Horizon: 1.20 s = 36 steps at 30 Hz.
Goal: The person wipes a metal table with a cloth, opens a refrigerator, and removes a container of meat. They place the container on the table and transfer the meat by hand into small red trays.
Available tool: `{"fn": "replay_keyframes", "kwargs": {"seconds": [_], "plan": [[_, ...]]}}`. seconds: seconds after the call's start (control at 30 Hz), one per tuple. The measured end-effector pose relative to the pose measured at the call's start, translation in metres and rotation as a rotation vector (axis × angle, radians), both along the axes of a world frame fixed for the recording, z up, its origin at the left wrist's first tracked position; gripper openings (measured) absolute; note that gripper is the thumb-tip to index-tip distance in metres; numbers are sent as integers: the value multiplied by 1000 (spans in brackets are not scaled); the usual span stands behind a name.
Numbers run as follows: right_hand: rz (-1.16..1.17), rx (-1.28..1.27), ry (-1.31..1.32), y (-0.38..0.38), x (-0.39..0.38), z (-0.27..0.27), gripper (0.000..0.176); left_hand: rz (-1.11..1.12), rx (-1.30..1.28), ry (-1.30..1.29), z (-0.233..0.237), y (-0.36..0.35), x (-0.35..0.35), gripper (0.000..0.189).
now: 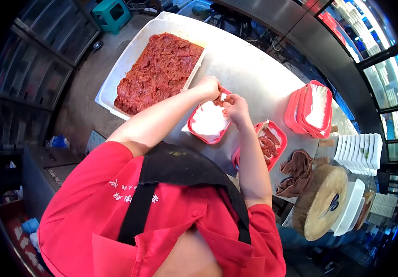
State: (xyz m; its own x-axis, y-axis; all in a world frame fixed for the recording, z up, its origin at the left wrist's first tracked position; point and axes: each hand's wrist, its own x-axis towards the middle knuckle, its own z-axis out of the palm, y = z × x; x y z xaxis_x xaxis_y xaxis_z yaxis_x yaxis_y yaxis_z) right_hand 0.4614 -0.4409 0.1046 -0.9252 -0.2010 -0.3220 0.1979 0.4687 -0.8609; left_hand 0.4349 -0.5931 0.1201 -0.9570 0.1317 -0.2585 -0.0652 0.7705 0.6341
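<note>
My left hand [209, 87] and my right hand [236, 109] meet over the far end of a red tray [198, 132] lined with white. Both pinch a small piece of red marinated meat [221, 99] between their fingertips, just above the tray's rim. A big white tub [111, 92] heaped with the same sliced red meat [158, 69] lies on the steel table directly to the left of my left hand. A second red tray [279, 135] holding laid-out meat slices [267, 145] sits under my right forearm, to the right.
A stack of red trays [310, 108] stands at the right, with a row of white plates [360, 148] beyond it. A brown cloth [296, 173] lies beside a round wooden chopping block [319, 205] carrying scissors [330, 203]. A teal stool [111, 14] stands on the floor.
</note>
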Motion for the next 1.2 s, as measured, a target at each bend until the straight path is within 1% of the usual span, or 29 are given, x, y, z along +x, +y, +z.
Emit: {"fn": "replay_keyframes", "kwargs": {"seconds": [0.03, 0.07, 0.13, 0.17, 0.23, 0.3, 0.37, 0.4, 0.47, 0.5, 0.53, 0.57, 0.6, 0.63, 0.67, 0.73, 0.77, 0.8, 0.87, 0.93, 1.0, 1.07, 1.1, 1.13, 1.17, 1.2], "plan": [[8, 2, -8, -2, 3, 0, 29, -81, -79, -4, 0, 0, 0, 18], [28, 121, 115, -3, 6, 1, 27, -74, -78, -11, -2, 1, -1, 18], [68, 355, 364, -6, 11, 11, 23, -255, -274, 132, 1, 3, 1, 19], [73, 354, 359, -5, 12, 15, 23, -255, -230, 126, 2, 2, 3, 20], [68, 303, 270, -3, 13, 25, 21, -232, -228, 117, 6, 3, 3, 21], [81, 343, 230, -3, 16, 42, 22, -208, -223, 112, 11, 5, 3, 21], [89, 384, 196, -3, 17, 47, 24, -367, -200, 63, 16, 6, -1, 21], [75, 407, 219, -1, 18, 46, 22, -366, -196, 64, 13, 5, -6, 21], [65, 434, 242, 2, 16, 41, 21, -530, -62, 17, 5, 6, -17, 22], [23, 478, 295, 5, 15, 37, 17, -526, -57, 18, 5, 9, -19, 22], [-17, 520, 349, 6, 13, 33, 14, -511, -146, -10, 6, 12, -20, 22], [-12, 523, 352, 6, 10, 29, 14, -494, -237, -38, 6, 14, -22, 22], [-41, 472, 421, 6, 8, 25, 11, -492, -235, -36, 7, 15, -22, 22], [-71, 420, 491, 5, 6, 21, 9, -548, -258, -66, 7, 17, -21, 20], [-68, 421, 496, 5, 5, 14, 9, -601, -283, -92, 8, 19, -21, 18], [-101, 309, 537, -5, 1, 3, 9, -563, -303, -33, 16, 20, -16, 9], [-111, 415, 550, -8, 1, 0, 8, -525, -340, 42, 20, 21, -12, 10], [-100, 402, 563, -10, 2, -2, 8, -487, -376, 117, 25, 22, -7, 11], [-64, 643, 679, -12, 4, -7, 6, -511, -318, 205, 31, 18, -1, 14], [-30, 667, 734, -8, 7, -10, 6, -487, -299, 257, 47, 1, -3, 16], [-10, 696, 785, -7, 7, -10, 7, -177, 98, 536, 67, -37, -3, 17], [46, 803, 659, -6, 9, -6, 12, -52, -119, 523, 77, -83, -34, 18], [-8, 740, 698, -9, 12, 1, 12, 9, -218, 499, 69, -109, -53, 20], [-12, 745, 702, -12, 13, 6, 12, 71, -315, 474, 52, -132, -71, 21], [-61, 622, 722, -15, 13, 11, 11, 64, -342, 434, 33, -152, -87, 21], [-108, 500, 740, -19, 15, 17, 11, 57, -369, 393, 32, -160, -92, 22]]}}
